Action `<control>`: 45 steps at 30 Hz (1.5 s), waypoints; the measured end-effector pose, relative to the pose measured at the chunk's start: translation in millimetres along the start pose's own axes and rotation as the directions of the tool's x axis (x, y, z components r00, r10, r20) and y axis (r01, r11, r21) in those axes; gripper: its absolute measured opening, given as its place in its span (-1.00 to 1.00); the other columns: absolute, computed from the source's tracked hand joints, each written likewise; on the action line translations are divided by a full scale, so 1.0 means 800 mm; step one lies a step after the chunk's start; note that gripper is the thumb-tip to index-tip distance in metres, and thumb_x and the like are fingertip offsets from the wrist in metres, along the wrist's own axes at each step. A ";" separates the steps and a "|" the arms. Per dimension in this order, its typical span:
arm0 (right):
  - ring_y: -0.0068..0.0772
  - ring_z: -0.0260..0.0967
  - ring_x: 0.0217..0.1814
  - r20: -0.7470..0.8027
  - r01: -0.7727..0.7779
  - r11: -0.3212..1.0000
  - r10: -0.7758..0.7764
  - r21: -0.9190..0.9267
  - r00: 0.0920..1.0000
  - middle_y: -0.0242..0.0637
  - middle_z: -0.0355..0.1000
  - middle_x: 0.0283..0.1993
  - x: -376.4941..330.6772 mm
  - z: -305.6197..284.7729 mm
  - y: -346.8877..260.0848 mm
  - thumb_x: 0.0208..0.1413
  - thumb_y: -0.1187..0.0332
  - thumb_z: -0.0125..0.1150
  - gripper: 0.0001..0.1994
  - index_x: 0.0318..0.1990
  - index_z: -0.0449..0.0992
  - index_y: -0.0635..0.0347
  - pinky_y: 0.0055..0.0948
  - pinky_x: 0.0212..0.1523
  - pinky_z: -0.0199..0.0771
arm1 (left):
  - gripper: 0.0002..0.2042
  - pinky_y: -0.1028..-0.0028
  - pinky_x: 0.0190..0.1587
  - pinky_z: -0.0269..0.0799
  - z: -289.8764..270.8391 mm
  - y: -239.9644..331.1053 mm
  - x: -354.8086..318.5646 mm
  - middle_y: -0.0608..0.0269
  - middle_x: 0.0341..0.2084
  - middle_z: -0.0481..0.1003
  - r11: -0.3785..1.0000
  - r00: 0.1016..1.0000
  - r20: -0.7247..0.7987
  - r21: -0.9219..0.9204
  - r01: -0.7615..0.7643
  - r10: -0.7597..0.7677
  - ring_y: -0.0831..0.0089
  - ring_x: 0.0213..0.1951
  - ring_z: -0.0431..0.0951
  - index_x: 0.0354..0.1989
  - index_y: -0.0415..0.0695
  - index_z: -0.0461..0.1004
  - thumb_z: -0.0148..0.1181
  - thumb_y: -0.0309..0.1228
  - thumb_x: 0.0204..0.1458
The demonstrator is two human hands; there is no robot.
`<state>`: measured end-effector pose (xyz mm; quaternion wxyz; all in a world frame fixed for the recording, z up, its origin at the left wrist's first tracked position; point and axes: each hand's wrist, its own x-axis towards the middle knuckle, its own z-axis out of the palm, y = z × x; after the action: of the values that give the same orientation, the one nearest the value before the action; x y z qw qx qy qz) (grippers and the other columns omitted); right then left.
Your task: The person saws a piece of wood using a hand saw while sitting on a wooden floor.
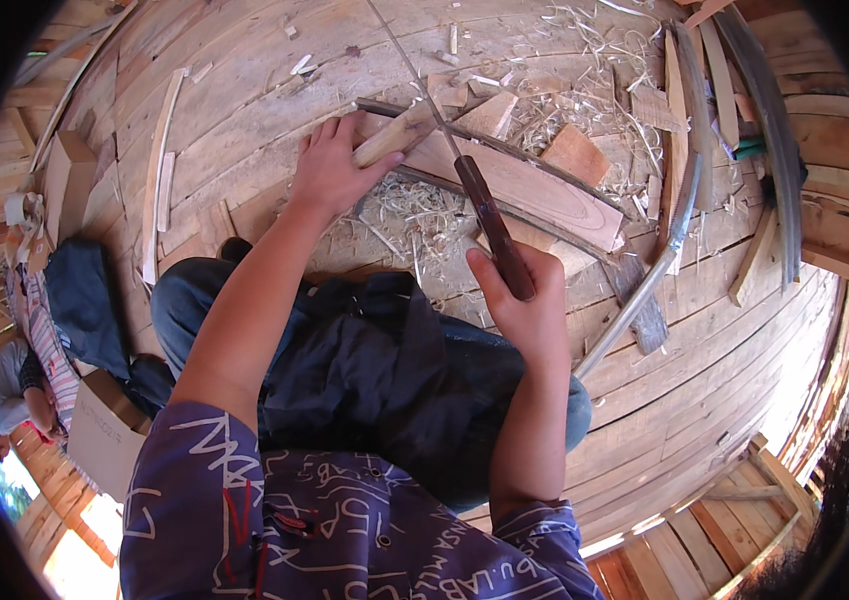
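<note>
My right hand (527, 290) is closed round the dark wooden handle of a machete-like long knife (414, 75). Its narrow blade slants up and to the left, away from me. The blade crosses the far end of a short pale wooden stick (394, 138); whether it touches the wood I cannot tell. My left hand (329, 165) grips the stick's near end, thumb along its lower side. Beneath the stick lies a reddish plank (544, 190) with dark long edges, slanting down to the right.
Curly wood shavings (424, 225) and offcuts litter the plank floor (274, 90). A square reddish offcut (576, 153) lies past the plank. To the right is a grey metal pipe (634, 305). A cardboard box (104, 440) and another person (14, 390) are at the left.
</note>
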<state>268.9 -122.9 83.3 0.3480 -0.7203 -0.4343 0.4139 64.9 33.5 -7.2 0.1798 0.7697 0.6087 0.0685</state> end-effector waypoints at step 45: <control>-0.79 -0.07 -0.68 -0.083 -0.142 0.989 0.145 0.045 0.986 -0.50 0.11 -0.79 -0.021 -0.008 -0.042 -0.02 0.41 0.29 -0.68 -0.69 0.30 0.28 -0.58 -0.69 -0.13 | 0.02 0.04 0.30 -0.12 0.014 -0.017 0.003 -0.02 0.14 0.25 0.997 0.996 0.080 0.073 -0.036 0.030 0.09 0.22 0.20 0.32 -0.16 -0.04 0.10 0.32 -0.21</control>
<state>258.7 -126.9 119.7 0.3496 -0.7601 -0.3578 0.4147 56.7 36.7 -23.2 0.1737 0.7879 0.5905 0.0185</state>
